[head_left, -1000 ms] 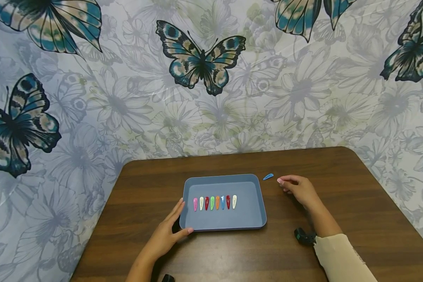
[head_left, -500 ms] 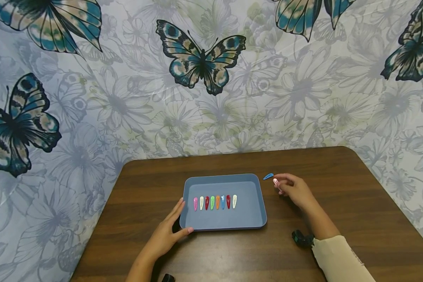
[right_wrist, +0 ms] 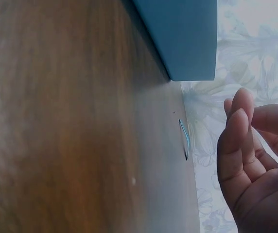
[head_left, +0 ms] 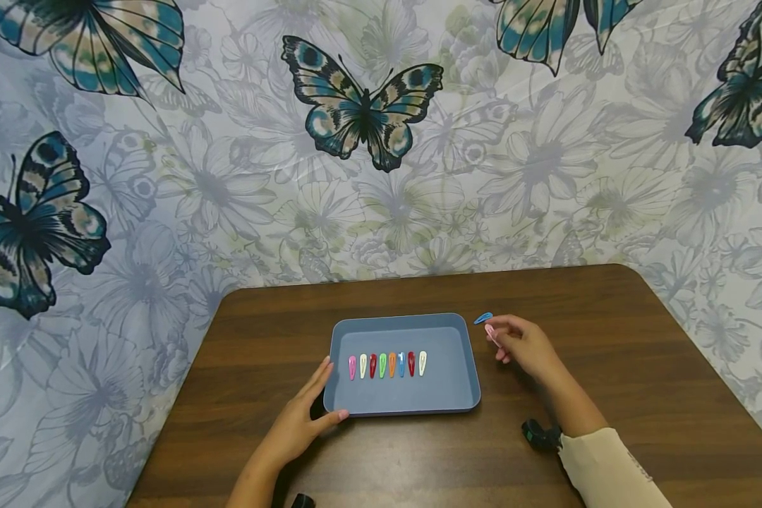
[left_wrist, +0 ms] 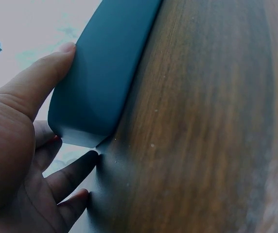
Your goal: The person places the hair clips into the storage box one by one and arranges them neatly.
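Observation:
A blue-grey tray lies on the table, bearing a row of snap hair clips, among them a pink clip, a green clip and a white clip. At the tray's lower left corner, my left hand rests with thumb on the front wall and fingers along the left side; the left wrist view shows the fingers fairly straight. My right hand pinches a light pink hair clip just right of the tray; the right wrist view hides this clip behind the fingers.
Beyond the right fingertips a blue hair clip lies on the wooden table, near the tray's upper right corner. A butterfly-patterned wall covering stands behind the table's far edge. A black wrist device sits below the right wrist.
My right hand has shifted left towards the tray with the pink hair clip, which shows more clearly now. The left hand, the tray and the row of clips have stayed in place.

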A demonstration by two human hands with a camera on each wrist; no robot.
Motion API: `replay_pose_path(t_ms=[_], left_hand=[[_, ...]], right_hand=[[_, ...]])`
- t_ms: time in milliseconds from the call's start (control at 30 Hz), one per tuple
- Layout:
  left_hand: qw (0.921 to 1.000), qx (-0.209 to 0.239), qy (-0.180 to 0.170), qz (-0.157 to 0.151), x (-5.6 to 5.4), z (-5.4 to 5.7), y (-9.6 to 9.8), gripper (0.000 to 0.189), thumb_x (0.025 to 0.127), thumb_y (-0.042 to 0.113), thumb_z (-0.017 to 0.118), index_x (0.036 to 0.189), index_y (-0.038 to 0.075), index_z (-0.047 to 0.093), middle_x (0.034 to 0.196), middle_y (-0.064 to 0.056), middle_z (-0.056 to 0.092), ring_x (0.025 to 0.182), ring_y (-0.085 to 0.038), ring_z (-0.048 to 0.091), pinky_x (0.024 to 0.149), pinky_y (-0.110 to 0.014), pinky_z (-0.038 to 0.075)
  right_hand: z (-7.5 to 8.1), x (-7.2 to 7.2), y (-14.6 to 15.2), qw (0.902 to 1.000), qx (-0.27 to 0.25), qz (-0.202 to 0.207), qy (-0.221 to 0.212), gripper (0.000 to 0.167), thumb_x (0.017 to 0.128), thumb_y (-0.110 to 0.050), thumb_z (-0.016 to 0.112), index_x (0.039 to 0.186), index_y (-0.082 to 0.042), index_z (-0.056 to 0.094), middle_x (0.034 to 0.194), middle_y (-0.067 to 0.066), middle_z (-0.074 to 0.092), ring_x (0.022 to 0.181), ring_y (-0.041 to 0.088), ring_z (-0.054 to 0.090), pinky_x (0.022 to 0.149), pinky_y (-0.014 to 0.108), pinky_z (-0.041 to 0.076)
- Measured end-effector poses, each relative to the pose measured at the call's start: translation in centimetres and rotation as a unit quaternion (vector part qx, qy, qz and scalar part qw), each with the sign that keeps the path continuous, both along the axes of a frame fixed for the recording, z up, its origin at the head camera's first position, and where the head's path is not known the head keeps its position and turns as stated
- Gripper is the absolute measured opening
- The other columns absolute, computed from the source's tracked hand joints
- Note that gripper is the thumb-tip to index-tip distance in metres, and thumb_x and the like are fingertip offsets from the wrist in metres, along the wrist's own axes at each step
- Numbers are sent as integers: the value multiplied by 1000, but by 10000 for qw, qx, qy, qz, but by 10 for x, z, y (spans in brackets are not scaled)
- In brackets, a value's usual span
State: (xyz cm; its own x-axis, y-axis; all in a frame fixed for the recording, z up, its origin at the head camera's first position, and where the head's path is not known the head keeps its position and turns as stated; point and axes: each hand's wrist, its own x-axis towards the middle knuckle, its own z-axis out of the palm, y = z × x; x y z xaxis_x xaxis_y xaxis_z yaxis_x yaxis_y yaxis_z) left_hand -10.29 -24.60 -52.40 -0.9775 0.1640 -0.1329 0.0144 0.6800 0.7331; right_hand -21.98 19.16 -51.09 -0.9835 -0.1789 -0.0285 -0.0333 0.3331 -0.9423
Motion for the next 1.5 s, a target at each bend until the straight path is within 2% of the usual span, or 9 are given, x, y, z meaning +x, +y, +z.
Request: replay_pose_path(t_ms=[133, 367, 633, 967, 1167, 1333, 1500], left_hand=[[10000, 15, 1, 1, 0, 0, 0, 95, 86, 55, 73, 162, 35, 19, 171, 15, 10, 156, -30, 20, 118, -69, 24], [10000, 1, 18, 9, 0, 0, 0, 97, 85, 58, 73, 162, 34, 20, 171, 15, 10, 156, -30, 20, 119, -69, 24], [10000, -15, 25, 9, 0, -1, 0, 96, 85, 59, 73, 162, 35, 20, 171, 15, 10, 156, -31, 21, 118, -69, 24], [10000, -40, 23, 2, 0, 0, 0, 96, 86, 57, 73, 162, 35, 19, 171, 15, 10, 156, -31, 21, 118, -69, 25], [10000, -31, 18, -15, 0, 0, -1, 96, 86, 57, 73, 162, 35, 19, 171, 15, 9, 156, -31, 21, 118, -70, 25], [10000, -50, 7, -11, 0, -1, 0, 97, 86, 58, 72, 162, 35, 19, 171, 15, 9, 156, -30, 21, 118, -69, 24], [10000, -41, -3, 2, 0, 0, 0, 96, 86, 56, 73, 162, 35, 19, 171, 15, 9, 156, -30, 20, 118, -69, 24]], right_hand=[[3, 1, -2, 10000, -20, -7, -5, 33, 101, -20, 64, 126, 1, 63, 107, 30, 70, 65, 15, 68, 61, 28, 59], [7, 5, -7, 9996, 209, 148, 126, 34, 103, -18, 60, 134, -5, 63, 107, 26, 71, 69, 14, 65, 63, 28, 57], [6, 5, -12, 9993, 152, 206, 270, 29, 103, -14, 59, 129, -4, 66, 104, 27, 70, 63, 11, 62, 58, 25, 52], [6, 4, -15, 9966, -498, 640, 155, 48, 98, -1, 61, 145, 2, 50, 120, 34, 62, 78, 13, 70, 70, 25, 59], [8, 6, -16, 9949, -517, 842, 181, 55, 96, 1, 62, 149, 1, 45, 123, 32, 61, 85, 12, 71, 74, 28, 60], [9, 8, -17, 9942, -456, 952, 218, 59, 94, 2, 64, 149, 2, 44, 123, 31, 62, 87, 8, 71, 76, 25, 59], [10, 9, -20, 9950, -187, 935, 286, 60, 93, -7, 71, 148, 1, 47, 121, 26, 65, 88, 7, 69, 77, 21, 58]])
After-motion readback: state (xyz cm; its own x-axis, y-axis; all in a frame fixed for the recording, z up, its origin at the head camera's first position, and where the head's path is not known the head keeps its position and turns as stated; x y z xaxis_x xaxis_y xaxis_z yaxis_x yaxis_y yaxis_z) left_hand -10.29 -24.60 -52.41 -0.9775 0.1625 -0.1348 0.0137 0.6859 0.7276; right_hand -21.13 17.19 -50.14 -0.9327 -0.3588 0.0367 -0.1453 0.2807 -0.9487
